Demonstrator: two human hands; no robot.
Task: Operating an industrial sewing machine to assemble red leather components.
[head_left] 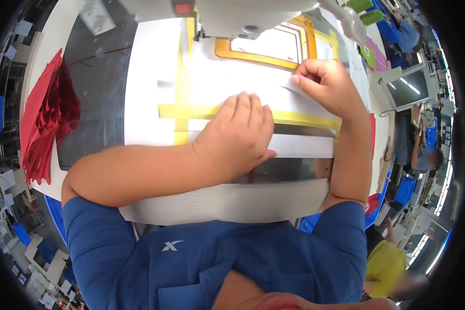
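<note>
My left hand (pixel 237 129) lies palm down across a strip of yellow tape (pixel 305 118), fingers stretched out over the bright white sheet (pixel 232 82). To the right, my right hand (pixel 328 85) is closed in a pinch, thumb against curled fingers, at the corner of an orange-yellow frame (pixel 258 58). What sits between its fingertips is too washed out by glare to make out. A curved edge shows on the white surface just below that thumb. Over the frame hangs the pale head of a machine (pixel 250 26), which hides part of the frame.
Red fabric pieces (pixel 46 113) are stacked at the left on the white tabletop. A dark plate (pixel 101 88) lies between them and the white sheet. A pale board (pixel 227 201) runs along the front edge by my body. At the right stands a screen (pixel 408 88); other people work beyond it.
</note>
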